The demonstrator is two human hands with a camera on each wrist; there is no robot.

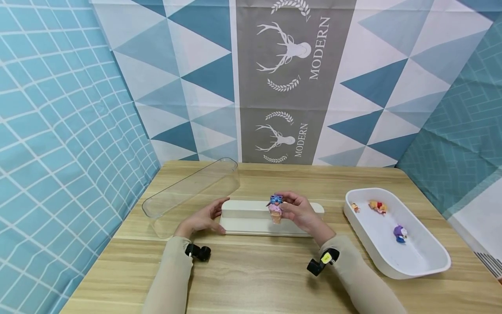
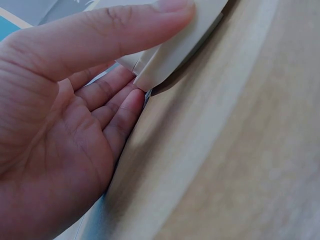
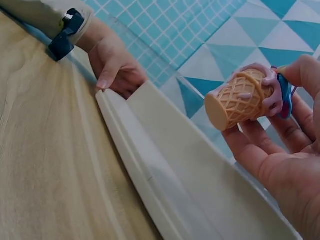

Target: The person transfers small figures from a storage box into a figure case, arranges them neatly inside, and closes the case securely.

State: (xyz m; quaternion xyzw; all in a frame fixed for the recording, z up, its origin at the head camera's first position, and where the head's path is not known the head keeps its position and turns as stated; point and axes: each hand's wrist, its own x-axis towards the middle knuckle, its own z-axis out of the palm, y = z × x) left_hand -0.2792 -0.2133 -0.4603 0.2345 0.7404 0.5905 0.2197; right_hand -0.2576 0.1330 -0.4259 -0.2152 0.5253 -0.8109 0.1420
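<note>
A white two-step display base (image 1: 259,225) lies lengthwise across the middle of the table. At its left end my left hand (image 1: 205,218) holds it, thumb along the front edge and fingers round the end, as the left wrist view shows. My right hand (image 1: 300,212) pinches a blue figurine in an ice-cream cone (image 1: 276,209), with sunglasses and pink drips, over the right half of the base. In the right wrist view the cone (image 3: 240,100) is tipped sideways, its flat bottom apart from the base; fingers and thumb hold its blue upper part, partly hidden.
Left of the base lies a long clear plastic cover (image 1: 192,194). To the right stands a white tray (image 1: 421,257) holding a purple-and-blue figurine (image 1: 400,233), a yellow-and-red figurine (image 1: 378,207) and a small orange one (image 1: 355,207). Patterned cloth (image 1: 196,78) hangs behind the table.
</note>
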